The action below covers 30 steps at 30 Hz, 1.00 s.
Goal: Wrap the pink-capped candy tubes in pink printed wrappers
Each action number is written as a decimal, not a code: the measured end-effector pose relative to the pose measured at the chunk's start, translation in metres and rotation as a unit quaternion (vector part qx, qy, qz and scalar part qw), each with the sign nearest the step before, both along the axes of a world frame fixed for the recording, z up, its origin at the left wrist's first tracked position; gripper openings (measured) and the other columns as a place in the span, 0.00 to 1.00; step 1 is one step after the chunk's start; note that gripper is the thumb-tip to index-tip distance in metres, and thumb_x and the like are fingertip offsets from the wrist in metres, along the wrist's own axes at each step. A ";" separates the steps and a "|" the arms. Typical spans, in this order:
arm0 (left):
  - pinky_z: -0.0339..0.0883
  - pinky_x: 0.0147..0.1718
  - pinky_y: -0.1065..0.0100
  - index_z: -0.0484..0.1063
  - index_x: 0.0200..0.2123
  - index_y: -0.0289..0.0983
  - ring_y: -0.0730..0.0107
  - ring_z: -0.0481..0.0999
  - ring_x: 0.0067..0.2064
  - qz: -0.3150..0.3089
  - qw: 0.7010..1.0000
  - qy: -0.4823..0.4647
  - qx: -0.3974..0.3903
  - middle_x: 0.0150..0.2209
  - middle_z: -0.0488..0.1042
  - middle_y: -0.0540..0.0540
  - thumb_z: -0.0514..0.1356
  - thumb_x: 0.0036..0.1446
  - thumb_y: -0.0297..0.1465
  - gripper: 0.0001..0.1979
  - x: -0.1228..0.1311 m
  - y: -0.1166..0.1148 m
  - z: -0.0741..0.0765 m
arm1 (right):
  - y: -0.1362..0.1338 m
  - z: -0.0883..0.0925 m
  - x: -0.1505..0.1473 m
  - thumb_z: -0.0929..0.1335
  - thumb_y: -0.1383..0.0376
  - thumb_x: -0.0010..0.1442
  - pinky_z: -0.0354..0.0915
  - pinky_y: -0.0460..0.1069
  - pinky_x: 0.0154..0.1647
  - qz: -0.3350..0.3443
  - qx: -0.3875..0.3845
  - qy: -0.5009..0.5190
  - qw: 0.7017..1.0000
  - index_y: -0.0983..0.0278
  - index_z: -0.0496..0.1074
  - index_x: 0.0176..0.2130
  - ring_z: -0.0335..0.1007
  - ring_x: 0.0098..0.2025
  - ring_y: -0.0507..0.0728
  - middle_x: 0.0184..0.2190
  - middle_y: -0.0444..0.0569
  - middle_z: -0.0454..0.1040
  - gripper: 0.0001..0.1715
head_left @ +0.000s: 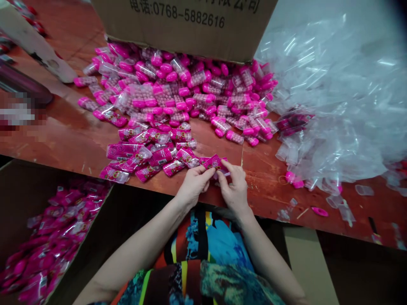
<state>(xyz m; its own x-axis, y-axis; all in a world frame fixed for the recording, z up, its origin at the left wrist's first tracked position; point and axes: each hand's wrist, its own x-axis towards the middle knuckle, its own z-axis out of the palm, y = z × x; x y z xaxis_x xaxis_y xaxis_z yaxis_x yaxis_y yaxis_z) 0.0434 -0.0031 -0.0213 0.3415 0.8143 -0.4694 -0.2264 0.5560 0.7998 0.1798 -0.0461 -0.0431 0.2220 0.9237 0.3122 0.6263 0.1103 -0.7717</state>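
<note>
At the table's front edge both hands pinch a small pink printed wrapper sleeve [213, 162]. My left hand [197, 183] closes on its lower left side, thumb and forefinger together. My right hand [233, 184] grips its right end, with a bit of clear plastic showing under the fingers. Whether a bottle sits inside the sleeve I cannot tell. Just left of my hands lie several wrapped candy bottles [160, 156] in pink printed sleeves. Beyond them spreads a big heap of unwrapped clear bottles [165, 95] with pink caps and small pale balls inside.
Behind the heap stands a cardboard box [187, 27]. Loose clear plastic sleeves [337, 127] pile up on the right of the red table [263, 186]. Below the table at left, an open carton holds many pink wrapped bottles [63, 228]. A pink cap [319, 211] lies near the right edge.
</note>
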 end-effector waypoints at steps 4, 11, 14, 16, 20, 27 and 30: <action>0.43 0.18 0.73 0.68 0.21 0.36 0.81 0.55 0.15 0.017 0.999 -0.016 -0.032 0.12 0.61 0.55 0.70 0.50 0.43 0.20 0.005 -0.001 -0.006 | 0.004 0.000 -0.008 0.69 0.60 0.67 0.70 0.54 0.47 -0.027 -0.076 0.258 0.963 0.55 0.70 0.56 0.75 0.45 0.58 0.46 0.49 0.78 0.19; 0.46 0.17 0.73 0.65 0.18 0.36 0.80 0.57 0.15 0.065 0.996 -0.005 -0.053 0.11 0.63 0.53 0.73 0.44 0.45 0.24 0.017 0.009 -0.009 | 0.017 -0.006 -0.005 0.65 0.60 0.69 0.70 0.53 0.46 -0.025 -0.072 0.227 0.971 0.58 0.71 0.53 0.77 0.43 0.57 0.42 0.49 0.79 0.14; 0.47 0.17 0.73 0.66 0.18 0.36 0.79 0.58 0.15 0.069 0.996 -0.018 -0.058 0.12 0.63 0.52 0.73 0.44 0.46 0.24 0.018 0.014 -0.004 | 0.025 -0.008 -0.004 0.63 0.61 0.70 0.70 0.55 0.48 -0.029 -0.039 0.131 0.990 0.59 0.72 0.52 0.76 0.45 0.59 0.45 0.52 0.79 0.13; 0.48 0.17 0.73 0.67 0.20 0.36 0.79 0.59 0.15 0.058 0.995 -0.037 -0.066 0.12 0.64 0.52 0.72 0.46 0.46 0.23 0.015 0.016 0.000 | 0.030 -0.010 -0.001 0.63 0.62 0.71 0.68 0.56 0.50 -0.010 0.000 0.054 0.998 0.60 0.73 0.51 0.76 0.47 0.61 0.47 0.53 0.80 0.14; 0.49 0.17 0.73 0.68 0.20 0.35 0.79 0.59 0.15 0.074 0.995 -0.036 -0.060 0.12 0.65 0.52 0.71 0.45 0.45 0.22 0.004 0.020 0.008 | 0.052 -0.009 0.017 0.61 0.61 0.71 0.69 0.54 0.44 0.076 0.018 -0.034 0.996 0.60 0.73 0.54 0.75 0.38 0.59 0.42 0.51 0.81 0.17; 0.50 0.17 0.73 0.69 0.21 0.35 0.79 0.59 0.15 0.104 0.993 -0.020 -0.057 0.12 0.65 0.52 0.73 0.43 0.45 0.22 -0.004 0.019 0.015 | 0.145 0.006 0.044 0.61 0.62 0.71 0.63 0.58 0.51 0.023 0.035 -0.222 0.974 0.64 0.75 0.52 0.69 0.47 0.65 0.46 0.59 0.77 0.18; 0.50 0.17 0.73 0.67 0.19 0.36 0.79 0.59 0.15 0.104 0.992 -0.032 -0.056 0.12 0.65 0.52 0.72 0.44 0.45 0.22 -0.002 0.017 0.018 | 0.170 0.008 0.034 0.66 0.58 0.68 0.61 0.59 0.49 0.010 -0.038 -0.358 0.933 0.66 0.75 0.54 0.66 0.48 0.69 0.47 0.63 0.74 0.20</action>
